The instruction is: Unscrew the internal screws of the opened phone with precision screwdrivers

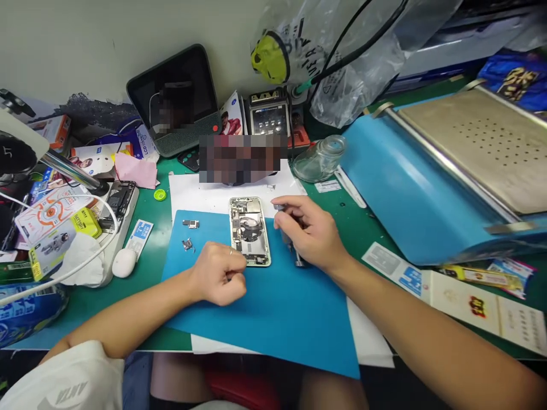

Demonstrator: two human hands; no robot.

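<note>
An opened phone [261,242] lies on the blue mat [273,319], its circuit boards, a dark round coil and a bare pale area exposed. My left hand [220,273] rests closed in a loose fist at the phone's lower left corner, and no object shows in it. To the right of the phone, my right hand [311,230] is wrapped round a dark cylindrical tool [299,262], which has a metal-looking end; much of it is hidden by the fingers. Small phone parts [191,224] and a metal bracket piece [187,244] lie on the mat to the left.
A glass jar [320,158] lies tipped behind my right hand. At right is a metal plate with holes [491,142] on a blue-covered stand. A smart display [175,97] leans on the wall. Boxes, a lamp arm [72,168] and a white cable crowd the left.
</note>
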